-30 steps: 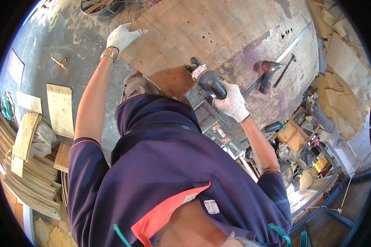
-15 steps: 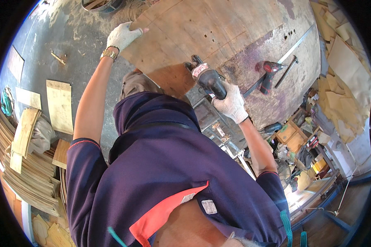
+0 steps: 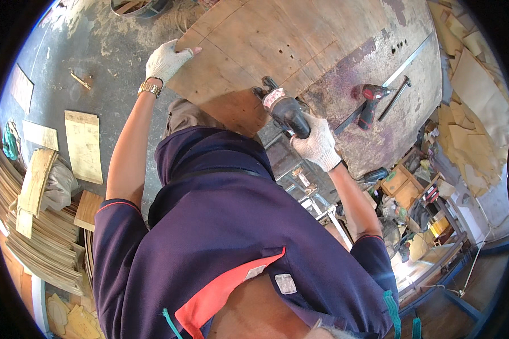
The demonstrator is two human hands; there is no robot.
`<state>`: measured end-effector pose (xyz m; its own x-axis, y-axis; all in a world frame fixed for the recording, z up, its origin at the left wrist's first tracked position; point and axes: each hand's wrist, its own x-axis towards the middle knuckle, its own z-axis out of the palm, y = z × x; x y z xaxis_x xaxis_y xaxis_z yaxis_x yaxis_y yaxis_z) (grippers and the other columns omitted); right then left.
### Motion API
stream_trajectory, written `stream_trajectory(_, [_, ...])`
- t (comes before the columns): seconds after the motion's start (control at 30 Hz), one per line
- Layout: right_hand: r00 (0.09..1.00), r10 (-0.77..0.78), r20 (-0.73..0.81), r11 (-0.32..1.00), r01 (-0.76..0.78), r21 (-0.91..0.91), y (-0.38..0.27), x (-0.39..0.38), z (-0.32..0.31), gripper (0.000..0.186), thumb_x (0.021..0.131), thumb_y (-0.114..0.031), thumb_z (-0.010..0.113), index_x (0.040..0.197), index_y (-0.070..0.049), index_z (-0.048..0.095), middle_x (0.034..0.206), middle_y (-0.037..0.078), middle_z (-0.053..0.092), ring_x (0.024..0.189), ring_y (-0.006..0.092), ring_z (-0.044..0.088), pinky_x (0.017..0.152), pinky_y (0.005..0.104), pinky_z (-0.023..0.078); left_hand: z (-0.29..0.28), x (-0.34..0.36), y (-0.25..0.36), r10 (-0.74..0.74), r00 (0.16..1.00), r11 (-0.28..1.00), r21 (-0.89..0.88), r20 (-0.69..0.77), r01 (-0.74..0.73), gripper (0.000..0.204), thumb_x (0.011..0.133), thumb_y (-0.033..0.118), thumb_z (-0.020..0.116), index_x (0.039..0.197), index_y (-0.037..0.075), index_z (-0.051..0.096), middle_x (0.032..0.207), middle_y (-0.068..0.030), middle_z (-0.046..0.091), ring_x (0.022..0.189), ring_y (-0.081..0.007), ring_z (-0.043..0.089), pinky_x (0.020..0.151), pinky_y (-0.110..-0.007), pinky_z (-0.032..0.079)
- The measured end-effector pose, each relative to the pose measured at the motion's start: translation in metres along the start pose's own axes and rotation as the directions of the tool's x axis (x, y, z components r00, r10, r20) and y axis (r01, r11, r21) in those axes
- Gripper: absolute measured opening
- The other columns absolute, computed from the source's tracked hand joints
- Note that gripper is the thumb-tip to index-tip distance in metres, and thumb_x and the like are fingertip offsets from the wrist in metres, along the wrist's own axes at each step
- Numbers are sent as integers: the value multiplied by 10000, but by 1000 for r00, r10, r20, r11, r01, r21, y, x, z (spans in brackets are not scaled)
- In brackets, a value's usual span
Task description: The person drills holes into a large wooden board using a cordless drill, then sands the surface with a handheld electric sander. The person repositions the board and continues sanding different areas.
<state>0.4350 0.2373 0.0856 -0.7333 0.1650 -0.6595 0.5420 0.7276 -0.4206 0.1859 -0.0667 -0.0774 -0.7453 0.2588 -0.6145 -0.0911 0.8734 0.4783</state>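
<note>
My left hand, in a white knitted glove, grips the left edge of a large thin plywood sheet. Its thumb points across the top; the fingertips are partly hidden. My right hand, gloved too, is closed round the rear of a black handheld power tool, possibly a jigsaw. Pinkish patterned wrapping covers part of its body, and two dark prongs at its front reach over the sheet's near edge. Any blade is hidden. Beneath the plywood lies a worn, purple-stained board.
To the right on the board lie a red-and-black cordless drill, a long metal straightedge and a dark bar tool. Stacked wood strips stand at the left, near a loose plank. A cluttered wooden box sits at the right.
My left hand has come slightly nearer, and the plywood's far-left edge has shifted nearer with it, baring more floor beyond. My right hand and the power tool have hardly moved.
</note>
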Motion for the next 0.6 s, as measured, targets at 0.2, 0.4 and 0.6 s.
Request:
stream_trajectory(0.2, [1000, -8, 8, 1000, 8, 22, 0, 2, 1, 456, 679, -221, 748, 1107, -71, 706, 870, 234, 714, 879, 426, 707, 763, 466, 562, -1, 0, 0, -18, 999, 1000, -1, 35, 18, 818, 736, 766, 725, 1207, 98, 749, 1067, -161, 769, 1038, -345, 727, 901, -441, 552])
stream_trajectory(0.4, [999, -25, -23, 999, 26, 37, 0, 3, 5, 439, 679, -215, 743, 1091, -65, 709, 861, 236, 710, 872, 423, 709, 759, 467, 563, 1, 1, -2, -23, 1000, 1000, 20, 7, 23, 840, 734, 783, 716, 1216, 95, 741, 1068, -168, 766, 1045, -352, 725, 905, -442, 551])
stream_trajectory(0.6, [998, -52, -39, 997, 55, 61, -9, 5, 3, 382, 709, -111, 687, 1075, -4, 701, 875, 278, 692, 875, 460, 694, 731, 449, 555, -3, 1, 0, -26, 998, 999, 24, 58, 25, 840, 737, 795, 704, 1197, 93, 747, 1055, -174, 765, 1023, -351, 728, 892, -447, 554])
